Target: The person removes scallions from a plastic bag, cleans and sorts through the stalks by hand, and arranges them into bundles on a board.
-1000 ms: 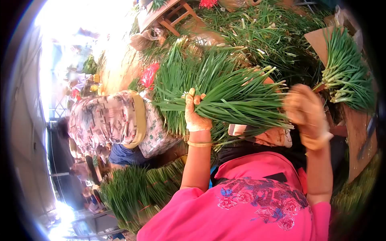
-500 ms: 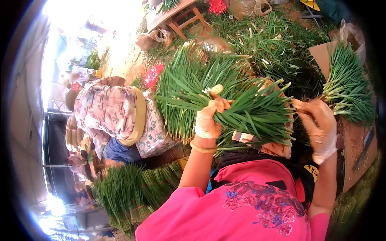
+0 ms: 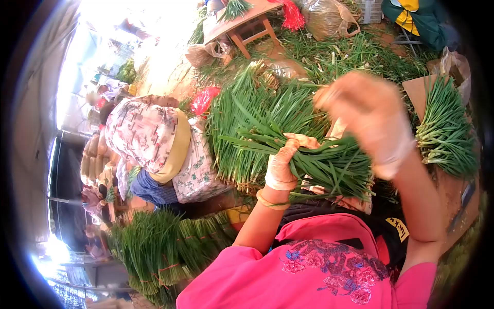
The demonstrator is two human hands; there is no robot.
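Left hand (image 3: 282, 167) closed round a bunch of greens (image 3: 332, 167), fingers wrapped about its middle; bunch lies roughly level across the front of the lap, long leaf tips sticking out to picture left, other ends to the right. Right hand (image 3: 368, 123) is up above the bunch's right end, motion-blurred, can't tell if its fingers are open or closed or have anything in them. Yellowish band (image 3: 272, 204) on the left wrist. Big heap of greens (image 3: 239, 149) just behind the held bunch. More greens (image 3: 446, 129) piled on a board (image 3: 416, 92) at far right, pale ends toward picture left. Tied bundles (image 3: 162, 250) stand at lower left, red bands round some. Person in a patterned top (image 3: 146, 129) sits near on the left, red bag (image 3: 204, 100) just beyond. Wooden worktop (image 3: 253, 15) at the back carries a few greens, clear bag (image 3: 327, 19) to its right
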